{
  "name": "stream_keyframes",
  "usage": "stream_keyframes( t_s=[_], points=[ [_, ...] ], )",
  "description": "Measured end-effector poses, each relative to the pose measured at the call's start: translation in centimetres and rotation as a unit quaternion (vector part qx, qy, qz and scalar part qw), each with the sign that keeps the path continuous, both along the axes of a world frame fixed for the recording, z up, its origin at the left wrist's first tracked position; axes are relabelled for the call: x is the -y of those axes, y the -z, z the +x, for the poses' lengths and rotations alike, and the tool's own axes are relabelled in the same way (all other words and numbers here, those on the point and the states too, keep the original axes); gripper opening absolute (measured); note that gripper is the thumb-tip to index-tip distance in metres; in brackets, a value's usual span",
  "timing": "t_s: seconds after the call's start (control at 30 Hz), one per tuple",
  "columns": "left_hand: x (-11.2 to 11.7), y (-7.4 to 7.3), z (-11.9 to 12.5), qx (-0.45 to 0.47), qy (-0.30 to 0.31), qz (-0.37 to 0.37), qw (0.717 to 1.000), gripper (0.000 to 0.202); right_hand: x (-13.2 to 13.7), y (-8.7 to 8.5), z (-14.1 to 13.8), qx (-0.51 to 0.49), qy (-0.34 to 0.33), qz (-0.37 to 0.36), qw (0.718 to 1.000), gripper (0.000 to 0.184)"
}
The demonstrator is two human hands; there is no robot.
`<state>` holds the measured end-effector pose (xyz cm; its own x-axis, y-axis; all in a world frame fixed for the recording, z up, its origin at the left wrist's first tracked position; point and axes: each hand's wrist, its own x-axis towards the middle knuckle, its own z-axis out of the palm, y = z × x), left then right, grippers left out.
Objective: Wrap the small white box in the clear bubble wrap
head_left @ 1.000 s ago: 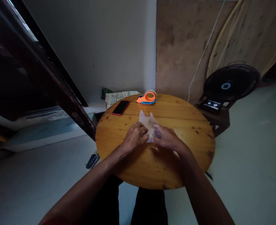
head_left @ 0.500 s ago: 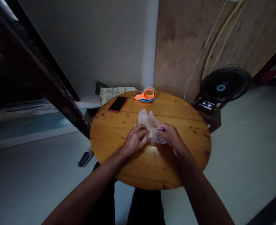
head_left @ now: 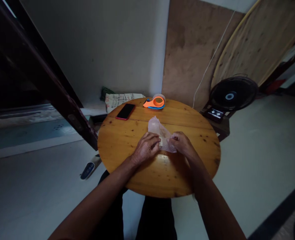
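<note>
A crumpled clear plastic bag lies near the middle of a round wooden table. My left hand rests on the table with its fingers curled, pinching the bag's left edge. My right hand is closed on the bag's right edge. The bag's far end sticks up between and beyond the two hands. What is inside the bag cannot be made out.
An orange tape dispenser and a dark phone with a red rim lie at the table's far edge. A black fan stands to the right on a low stand. A dark slanted beam crosses the left side. Folded newspaper lies behind the table.
My right hand has lifted off the bag's top and now pinches its right edge. The left hand stays on the left edge. The bag has been pulled narrower, and the view has shifted slightly.
</note>
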<state>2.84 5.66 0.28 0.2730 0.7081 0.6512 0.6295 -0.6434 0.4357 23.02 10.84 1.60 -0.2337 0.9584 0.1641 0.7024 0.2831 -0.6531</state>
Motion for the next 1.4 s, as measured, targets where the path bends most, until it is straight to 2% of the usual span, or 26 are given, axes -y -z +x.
stream_keyframes(
  t_s=[0.13,0.27,0.4,0.5,0.6,0.67,0.77,0.93,1.07,1.27,1.4],
  points=[
    [0.0,0.0,0.0,-0.008,-0.008,0.010,1.000,0.021,0.4,-0.5,-0.6,0.029,0.013,-0.054,0.998,0.020],
    [0.4,-0.4,0.2,-0.036,-0.047,0.003,0.998,0.019,0.5,-0.3,-1.3,0.011,0.036,-0.032,0.999,0.015],
    [0.6,-0.7,0.2,-0.046,-0.052,-0.005,0.998,0.019,0.4,0.2,-1.9,-0.036,0.055,0.005,0.998,0.013],
    [0.6,-0.8,0.2,-0.059,-0.054,-0.004,0.997,0.019,0.4,0.2,-2.8,-0.145,0.048,-0.038,0.988,0.028],
    [0.7,-0.8,0.1,-0.069,-0.056,-0.004,0.996,0.019,0.5,-0.4,-3.6,-0.284,0.025,-0.144,0.948,0.054],
    [0.7,-0.8,0.1,-0.073,-0.052,-0.007,0.996,0.020,0.5,-0.9,-3.9,-0.329,0.023,-0.173,0.928,0.066],
    [0.7,-0.7,0.1,-0.071,-0.039,-0.015,0.997,0.022,0.5,-1.5,-4.3,-0.327,0.022,-0.162,0.931,0.075],
    [0.2,-0.2,0.1,-0.045,-0.020,-0.023,0.999,0.024,0.4,-1.8,-4.9,-0.266,0.012,-0.137,0.954,0.078],
    [0.3,-0.1,0.1,-0.040,-0.023,-0.021,0.999,0.024,0.9,-2.5,-5.2,-0.230,0.026,-0.149,0.961,0.079],
    [1.3,-1.0,0.1,-0.051,-0.078,-0.053,0.994,0.019,2.1,-4.1,-4.7,-0.263,0.025,-0.200,0.943,0.070],
    [1.1,-1.0,0.1,0.002,-0.082,-0.080,0.993,0.018,2.7,-4.5,-4.3,-0.282,0.013,-0.208,0.937,0.064]
  ],
)
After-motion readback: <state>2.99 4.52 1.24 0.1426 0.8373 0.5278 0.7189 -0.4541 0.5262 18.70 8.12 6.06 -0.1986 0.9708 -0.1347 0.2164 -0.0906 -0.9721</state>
